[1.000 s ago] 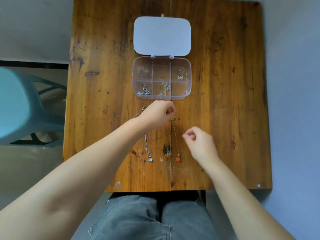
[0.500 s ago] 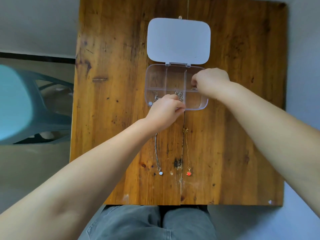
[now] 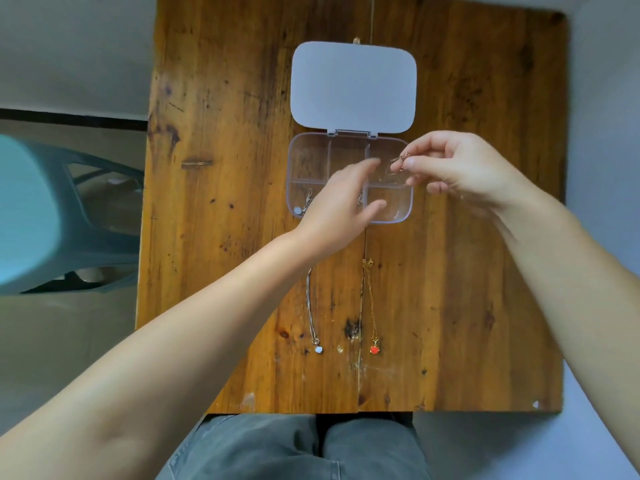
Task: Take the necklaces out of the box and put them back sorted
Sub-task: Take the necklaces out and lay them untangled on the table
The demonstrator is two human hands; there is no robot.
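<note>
A clear compartment box point(image 3: 308, 157) lies open on the wooden table point(image 3: 221, 237), its white lid point(image 3: 353, 84) folded back. My right hand point(image 3: 460, 168) pinches a thin rose-gold necklace point(image 3: 401, 161) above the box's right compartments. My left hand point(image 3: 343, 209) hovers over the box's front middle with fingers spread, holding nothing, reaching toward that chain. A silver necklace point(image 3: 301, 207) sits in the front left compartment. On the table nearer me lie a silver chain with a white pendant point(image 3: 313, 313) and a gold chain with a red pendant point(image 3: 372, 306), both stretched out straight.
A teal plastic chair point(image 3: 52, 216) stands left of the table. My grey-trousered legs point(image 3: 294, 448) are at the table's near edge. A small gold bit point(image 3: 340, 348) lies between the two pendants. Bare wood extends left and right of the box.
My right hand has lifted a rose-gold necklace out of the box's back right compartment. My left hand has opened and moved up over the box toward it.
</note>
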